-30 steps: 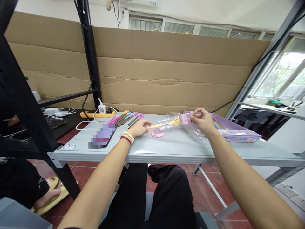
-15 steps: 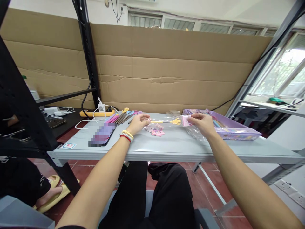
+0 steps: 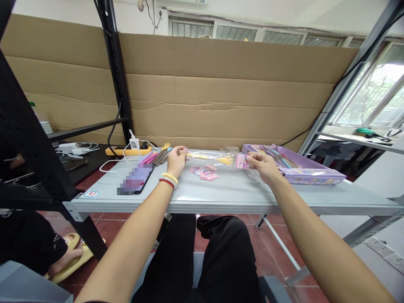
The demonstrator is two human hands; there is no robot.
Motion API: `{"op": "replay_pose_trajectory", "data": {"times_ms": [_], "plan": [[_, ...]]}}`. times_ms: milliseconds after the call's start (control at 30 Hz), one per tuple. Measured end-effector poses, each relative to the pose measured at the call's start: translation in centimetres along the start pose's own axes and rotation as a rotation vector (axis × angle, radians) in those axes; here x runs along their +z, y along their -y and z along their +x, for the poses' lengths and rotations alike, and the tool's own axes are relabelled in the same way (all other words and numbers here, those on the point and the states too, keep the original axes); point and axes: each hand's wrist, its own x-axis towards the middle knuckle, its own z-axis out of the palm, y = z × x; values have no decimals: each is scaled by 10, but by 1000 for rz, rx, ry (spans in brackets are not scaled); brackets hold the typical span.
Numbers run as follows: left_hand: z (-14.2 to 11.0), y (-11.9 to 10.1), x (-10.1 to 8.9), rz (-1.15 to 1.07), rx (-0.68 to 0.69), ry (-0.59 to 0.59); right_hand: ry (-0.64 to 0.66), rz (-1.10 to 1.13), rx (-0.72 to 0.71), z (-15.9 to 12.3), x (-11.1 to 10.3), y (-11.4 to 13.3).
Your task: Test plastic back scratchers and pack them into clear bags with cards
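A clear plastic packet (image 3: 212, 158) with a yellow hand-shaped scratcher inside and a pink header card hangs stretched a little above the grey table (image 3: 227, 194). My left hand (image 3: 177, 158) pinches the packet's left end. My right hand (image 3: 260, 163) pinches the pink card end. Small pink cards (image 3: 203, 173) lie on the table below the packet. A row of coloured hand-shaped scratchers (image 3: 157, 156) lies just left of my left hand.
A phone (image 3: 135, 178) lies at the table's left. A purple tray (image 3: 296, 170) of packed items stands at the right. A yellow power strip (image 3: 128, 150) with cables sits behind. Cardboard lines the back; black shelf posts and a person's sandalled foot (image 3: 65, 256) are at left.
Both hands lifted the packet off the table and pulled it out straight; my left hand shifted left and farther from me. The camera view tilted slightly.
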Motion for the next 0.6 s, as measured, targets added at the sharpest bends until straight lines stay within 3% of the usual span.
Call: {"op": "replay_pose_trajectory", "data": {"times_ms": [133, 400, 500, 600], "plan": [[6, 5, -4, 7, 33, -147, -129, 42, -110, 0, -5, -5], [6, 3, -7, 74, 26, -224, -242, 286, -128, -13, -8, -7], [4, 0, -6, 120, 21, -241, -179, 313, -114, -19, -6, -5], [4, -1, -6, 170, 23, -238, -42, 321, 5, -24, -3, -3]]}}
